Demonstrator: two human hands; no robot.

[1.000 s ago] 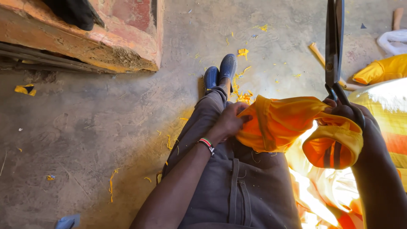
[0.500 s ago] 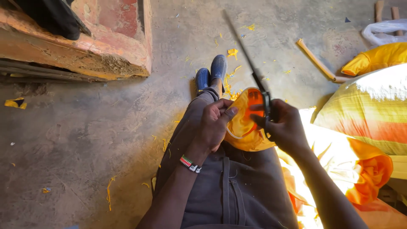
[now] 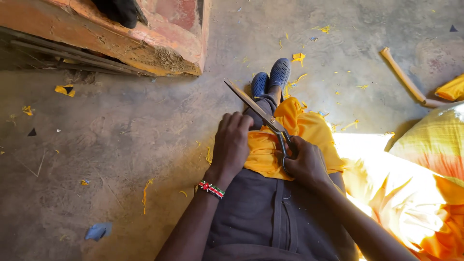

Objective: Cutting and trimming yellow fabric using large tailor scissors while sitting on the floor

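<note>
I sit on the floor with my legs stretched out. A piece of yellow-orange cloth point(image 3: 309, 133) lies spread over my knees. My left hand point(image 3: 231, 145), with a beaded band at the wrist, presses flat on the cloth's left edge. My right hand point(image 3: 302, 162) grips the handles of large metal scissors point(image 3: 256, 108). The blades point up and to the left, lying across the cloth near my left fingers. My blue shoes point(image 3: 271, 77) show beyond the cloth.
A worn red and orange block point(image 3: 145, 38) with rods under it stands at the upper left. Yellow cloth scraps point(image 3: 298, 58) litter the concrete floor. A striped sack point(image 3: 435, 145) and more orange cloth point(image 3: 435, 232) lie to my right. A wooden stick point(image 3: 403, 77) lies at the upper right.
The cloth, held bunched in the air a second ago, now lies flat over my knees. My left hand has dropped onto it. The scissors have swung down from upright to lie across it.
</note>
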